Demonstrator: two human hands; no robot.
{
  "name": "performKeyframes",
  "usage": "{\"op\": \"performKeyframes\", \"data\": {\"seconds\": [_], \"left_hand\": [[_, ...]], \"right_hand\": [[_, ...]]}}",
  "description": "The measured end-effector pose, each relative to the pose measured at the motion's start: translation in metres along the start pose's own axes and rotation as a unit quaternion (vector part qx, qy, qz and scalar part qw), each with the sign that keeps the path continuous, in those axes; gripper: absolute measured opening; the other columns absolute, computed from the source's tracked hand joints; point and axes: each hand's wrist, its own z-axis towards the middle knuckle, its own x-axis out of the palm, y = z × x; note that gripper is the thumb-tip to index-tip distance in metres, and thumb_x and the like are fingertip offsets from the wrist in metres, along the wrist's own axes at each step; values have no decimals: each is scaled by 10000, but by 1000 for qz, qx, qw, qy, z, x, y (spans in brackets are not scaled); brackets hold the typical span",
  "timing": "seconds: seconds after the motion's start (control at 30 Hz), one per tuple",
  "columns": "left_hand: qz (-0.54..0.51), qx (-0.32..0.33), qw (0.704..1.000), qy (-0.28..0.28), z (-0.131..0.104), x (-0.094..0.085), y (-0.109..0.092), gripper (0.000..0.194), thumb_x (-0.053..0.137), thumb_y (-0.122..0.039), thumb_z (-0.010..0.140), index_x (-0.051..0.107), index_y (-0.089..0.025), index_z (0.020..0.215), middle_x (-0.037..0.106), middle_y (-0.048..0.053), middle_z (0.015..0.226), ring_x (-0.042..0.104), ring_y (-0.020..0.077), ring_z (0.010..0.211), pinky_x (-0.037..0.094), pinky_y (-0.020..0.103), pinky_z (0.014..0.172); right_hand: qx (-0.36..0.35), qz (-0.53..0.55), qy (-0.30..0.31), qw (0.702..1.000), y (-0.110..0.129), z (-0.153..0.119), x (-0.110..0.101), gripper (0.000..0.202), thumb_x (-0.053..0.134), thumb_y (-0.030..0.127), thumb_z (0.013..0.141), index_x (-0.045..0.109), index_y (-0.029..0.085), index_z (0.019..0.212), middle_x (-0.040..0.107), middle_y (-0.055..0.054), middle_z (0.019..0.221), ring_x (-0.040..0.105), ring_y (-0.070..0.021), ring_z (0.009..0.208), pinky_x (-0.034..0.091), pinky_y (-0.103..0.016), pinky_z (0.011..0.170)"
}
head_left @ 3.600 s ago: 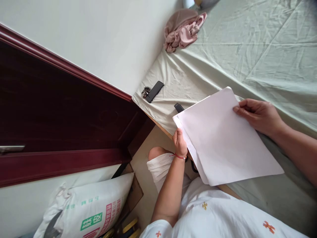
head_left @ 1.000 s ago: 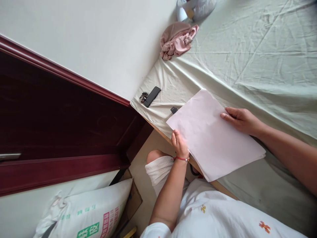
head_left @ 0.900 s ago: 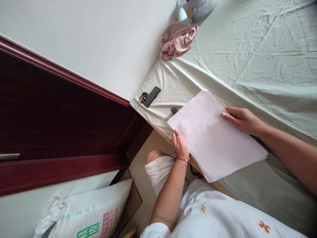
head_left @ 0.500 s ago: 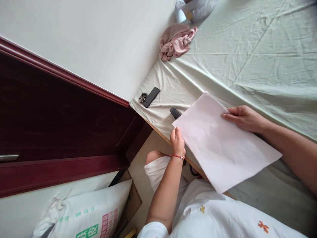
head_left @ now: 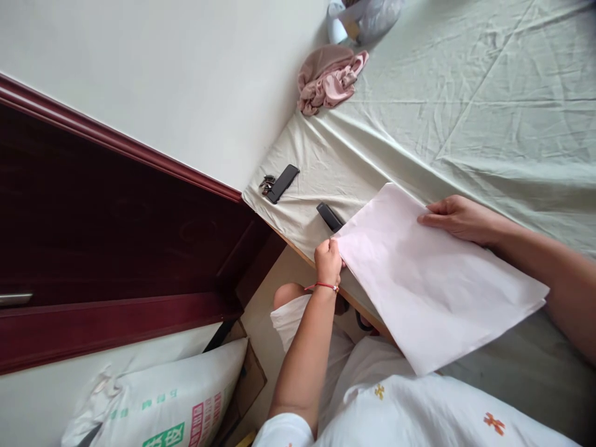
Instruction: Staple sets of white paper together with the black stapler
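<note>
Sheets of white paper (head_left: 433, 273) are held between both hands above the edge of a cloth-covered surface (head_left: 465, 124). My left hand (head_left: 328, 261), with a red string bracelet at the wrist, is closed on the paper's near left corner. On the far right edge my right hand (head_left: 459, 218) pinches the paper, thumb on top and fingers underneath. A second edge shows at the right corner, so there is more than one layer. Just beyond my left hand lies a black stapler-like object (head_left: 329, 217), partly covered by the paper.
A black phone-like slab (head_left: 284, 183) and a bunch of keys (head_left: 267, 184) lie near the wall corner. Farther back are a crumpled pink cloth (head_left: 330, 81) and a plastic bag (head_left: 379, 22). A dark red door (head_left: 116, 205) and a white printed sack (head_left: 177, 397) stand to the left.
The paper has shifted slightly right and toward me, baring more of the black object. My left hand has slid a little left and turned. My right hand keeps its grip.
</note>
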Motion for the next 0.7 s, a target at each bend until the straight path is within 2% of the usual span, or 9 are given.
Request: {"op": "performKeyframes", "data": {"seconds": [0.13, 0.23, 0.43, 0.7], "left_hand": [[-4, -72, 996, 50, 2, 0, -8, 414, 482, -243, 946, 428, -202, 538, 401, -58, 421, 370, 71, 323, 226, 212, 369], [-24, -77, 995, 62, 5, 0, -11, 380, 512, -218, 929, 469, -187, 553, 411, -65, 421, 364, 58, 304, 223, 202, 351], [-47, -77, 995, 29, 5, 1, -8, 340, 563, -205, 912, 478, -181, 583, 400, -85, 444, 357, 45, 304, 234, 193, 349], [-78, -83, 991, 74, 6, -3, -6, 296, 616, -221, 893, 502, -164, 626, 417, -86, 474, 353, 31, 331, 221, 179, 357]], "right_hand": [[-4, -9, -2, 1000, 1, 0, -2, 385, 633, 542, 858, 652, 176, 739, 696, -53, 686, 607, -159, 550, 408, -250, 469], [-4, -18, -7, 1000, 4, 0, -2, 388, 633, 545, 854, 659, 174, 744, 698, -55, 690, 609, -165, 561, 410, -255, 479], [-6, -36, -7, 999, 7, -1, -2, 391, 648, 547, 843, 640, 177, 715, 683, -46, 675, 593, -152, 565, 415, -249, 500], [2, -55, -8, 998, 3, 3, -1, 394, 627, 563, 837, 634, 189, 713, 665, -36, 660, 578, -150, 554, 401, -252, 489]]}}
